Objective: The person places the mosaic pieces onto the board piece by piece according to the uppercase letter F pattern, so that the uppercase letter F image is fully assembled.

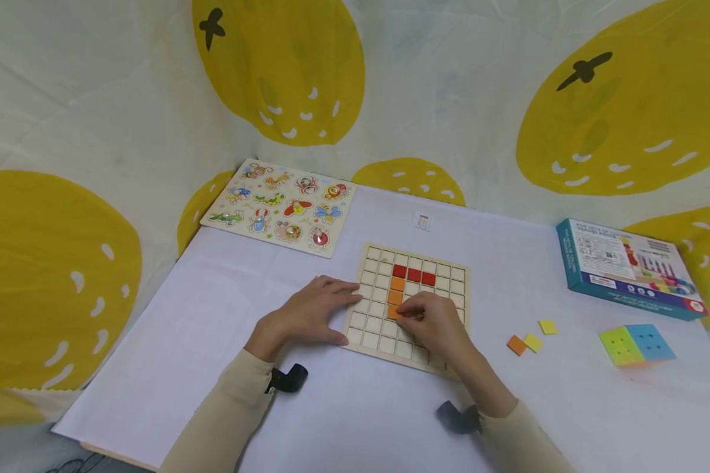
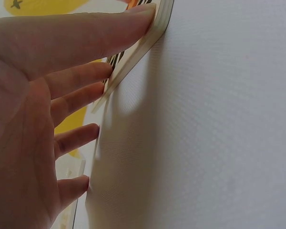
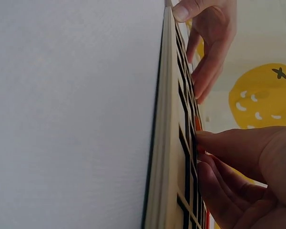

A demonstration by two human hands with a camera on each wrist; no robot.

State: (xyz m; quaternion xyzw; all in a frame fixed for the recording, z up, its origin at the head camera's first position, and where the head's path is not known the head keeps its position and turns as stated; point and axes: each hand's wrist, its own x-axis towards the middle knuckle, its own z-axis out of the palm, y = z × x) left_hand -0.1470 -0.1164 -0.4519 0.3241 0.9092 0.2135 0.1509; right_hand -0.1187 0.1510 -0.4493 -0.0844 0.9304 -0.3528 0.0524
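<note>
A wooden grid board [image 1: 373,326] lies on the white-covered table, angled slightly. Three red tiles [image 1: 414,274] form a row in its upper part, and a column of orange tiles [image 1: 395,297] runs down from the leftmost one. With fingers spread, my left hand [image 1: 313,309] rests at the board's left edge; its thumb [image 2: 133,28] lies on the rim in the left wrist view. My right hand [image 1: 434,322] reaches over the board, thumb and forefinger pinching the lowest orange tile [image 1: 393,312] at its cell. The fingertips partly cover that tile, and the hand hides cells below.
Right of the board lie a loose orange tile [image 1: 516,345] and two yellow tiles [image 1: 532,342]. Farther right are a puzzle cube [image 1: 638,345] and a toy box [image 1: 633,269]. A small pattern card [image 1: 423,221] and an insect peg puzzle [image 1: 278,203] lie behind.
</note>
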